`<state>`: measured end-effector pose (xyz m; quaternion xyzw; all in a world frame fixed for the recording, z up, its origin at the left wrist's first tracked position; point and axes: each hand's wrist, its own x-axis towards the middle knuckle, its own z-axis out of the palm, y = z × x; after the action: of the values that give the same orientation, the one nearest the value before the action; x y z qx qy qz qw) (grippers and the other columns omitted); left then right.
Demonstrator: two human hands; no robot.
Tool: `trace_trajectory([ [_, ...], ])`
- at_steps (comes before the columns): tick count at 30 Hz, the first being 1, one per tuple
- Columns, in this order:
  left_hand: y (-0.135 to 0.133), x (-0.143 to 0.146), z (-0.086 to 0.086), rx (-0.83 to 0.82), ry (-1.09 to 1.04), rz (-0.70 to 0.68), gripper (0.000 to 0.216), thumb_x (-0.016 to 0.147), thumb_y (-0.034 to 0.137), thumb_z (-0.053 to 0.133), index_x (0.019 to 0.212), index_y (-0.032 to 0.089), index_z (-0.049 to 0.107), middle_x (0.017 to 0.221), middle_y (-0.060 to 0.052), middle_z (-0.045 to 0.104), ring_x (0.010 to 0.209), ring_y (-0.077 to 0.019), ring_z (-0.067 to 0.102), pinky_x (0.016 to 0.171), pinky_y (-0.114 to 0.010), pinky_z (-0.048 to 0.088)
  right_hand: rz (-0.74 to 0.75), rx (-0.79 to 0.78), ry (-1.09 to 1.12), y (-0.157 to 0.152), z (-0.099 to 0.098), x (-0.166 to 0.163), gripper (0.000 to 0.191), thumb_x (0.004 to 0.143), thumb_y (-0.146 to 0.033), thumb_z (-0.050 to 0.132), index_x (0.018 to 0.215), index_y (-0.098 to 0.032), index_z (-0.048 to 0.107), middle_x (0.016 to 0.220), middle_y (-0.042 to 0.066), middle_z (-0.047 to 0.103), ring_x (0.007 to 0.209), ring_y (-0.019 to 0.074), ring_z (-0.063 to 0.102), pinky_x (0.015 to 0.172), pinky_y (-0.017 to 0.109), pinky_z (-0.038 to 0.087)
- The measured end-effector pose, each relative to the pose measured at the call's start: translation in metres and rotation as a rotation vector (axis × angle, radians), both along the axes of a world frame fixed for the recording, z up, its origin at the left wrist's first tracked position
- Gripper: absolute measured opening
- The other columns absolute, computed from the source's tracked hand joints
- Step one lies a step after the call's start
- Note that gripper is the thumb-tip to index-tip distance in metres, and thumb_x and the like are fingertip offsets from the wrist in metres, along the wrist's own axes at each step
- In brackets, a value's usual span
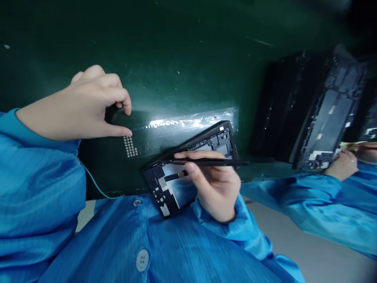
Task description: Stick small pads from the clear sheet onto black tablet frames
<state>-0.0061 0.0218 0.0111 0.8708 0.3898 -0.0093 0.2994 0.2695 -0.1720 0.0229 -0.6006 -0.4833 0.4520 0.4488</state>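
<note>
My left hand (85, 104) rests on the dark green table (182, 51), thumb and forefinger pinched close together just above a small grid of tiny grey pads (130, 146) on a clear film strip (188, 127). What, if anything, is between the fingers is too small to see. My right hand (216, 184) holds a black device frame (188, 169) with its open inside facing up, tilted over my lap. The same hand also grips thin black tweezers (212, 161) lying across the frame, tips pointing right.
At the right, another person's hand (343, 164) in a blue sleeve holds a similar black frame (330, 114) next to a dark stack of parts (279, 106). A thin blue cord (94, 182) runs from my left sleeve over the table's near edge.
</note>
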Motion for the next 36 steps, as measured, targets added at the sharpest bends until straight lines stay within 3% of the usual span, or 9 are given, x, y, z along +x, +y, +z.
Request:
trace_trajectory([
  [2, 0.000, -0.001, 0.000, 0.010, 0.000, -0.011, 0.059, 0.094, 0.079, 0.047, 0.103, 0.027, 0.074, 0.113, -0.011, 0.067, 0.121, -0.0350, 0.051, 0.111, -0.055, 0.041, 0.048, -0.003, -0.011, 0.013, 0.005, 0.002, 0.020, 0.107, -0.020, 0.080, 0.123, -0.030, 0.079, 0.121, 0.002, 0.090, 0.116, 0.0228, 0.087, 0.108, 0.045, 0.072],
  [5, -0.002, -0.001, 0.001, 0.019, 0.045, -0.032, 0.045, 0.090, 0.064, 0.063, 0.110, 0.026, 0.075, 0.120, -0.011, 0.068, 0.127, -0.0365, 0.051, 0.115, -0.056, 0.043, 0.257, 0.012, -0.101, 0.042, 0.008, -0.003, 0.011, 0.106, -0.022, 0.081, 0.116, -0.027, 0.081, 0.118, 0.003, 0.090, 0.113, 0.0220, 0.087, 0.104, 0.040, 0.072],
  [10, -0.003, 0.005, 0.003, 0.034, 0.099, -0.019, 0.036, 0.086, 0.052, 0.080, 0.112, 0.027, 0.078, 0.121, -0.010, 0.070, 0.132, -0.0391, 0.057, 0.115, -0.060, 0.048, 0.501, 0.063, -0.191, 0.078, -0.009, -0.022, 0.009, 0.110, -0.027, 0.075, 0.117, -0.023, 0.080, 0.120, 0.004, 0.089, 0.112, 0.0211, 0.086, 0.105, 0.036, 0.070],
  [15, -0.002, 0.008, 0.001, 0.036, 0.097, 0.000, 0.037, 0.080, 0.053, 0.088, 0.107, 0.029, 0.079, 0.118, -0.008, 0.073, 0.133, -0.0403, 0.060, 0.115, -0.060, 0.050, 0.566, 0.017, -0.185, 0.086, -0.021, -0.024, 0.010, 0.109, -0.030, 0.075, 0.116, -0.024, 0.079, 0.116, 0.005, 0.088, 0.114, 0.0244, 0.084, 0.106, 0.042, 0.070],
  [29, -0.002, 0.006, 0.000, 0.017, 0.092, -0.002, 0.035, 0.085, 0.052, 0.084, 0.110, 0.029, 0.078, 0.124, -0.009, 0.071, 0.136, -0.0397, 0.056, 0.116, -0.057, 0.046, 0.633, 0.011, -0.187, 0.093, -0.018, -0.024, 0.008, 0.109, -0.027, 0.074, 0.113, -0.024, 0.080, 0.117, 0.005, 0.088, 0.113, 0.0255, 0.085, 0.107, 0.043, 0.070],
  [32, -0.001, 0.004, 0.001, 0.016, 0.098, -0.027, 0.035, 0.088, 0.052, 0.080, 0.113, 0.027, 0.078, 0.126, -0.011, 0.069, 0.134, -0.0386, 0.054, 0.115, -0.058, 0.046, 0.510, -0.047, 0.006, 0.085, -0.014, -0.014, 0.007, 0.107, -0.032, 0.077, 0.110, -0.026, 0.078, 0.112, 0.004, 0.088, 0.104, 0.0233, 0.086, 0.099, 0.042, 0.072],
  [36, 0.000, 0.000, 0.000, 0.010, 0.044, -0.027, 0.051, 0.099, 0.072, 0.058, 0.109, 0.025, 0.077, 0.117, -0.012, 0.069, 0.125, -0.0347, 0.052, 0.114, -0.057, 0.044, -0.083, 0.027, 0.043, 0.052, -0.009, 0.018, 0.014, 0.105, -0.042, 0.080, 0.105, -0.029, 0.074, 0.098, 0.001, 0.085, 0.086, 0.0214, 0.082, 0.083, 0.040, 0.071],
])
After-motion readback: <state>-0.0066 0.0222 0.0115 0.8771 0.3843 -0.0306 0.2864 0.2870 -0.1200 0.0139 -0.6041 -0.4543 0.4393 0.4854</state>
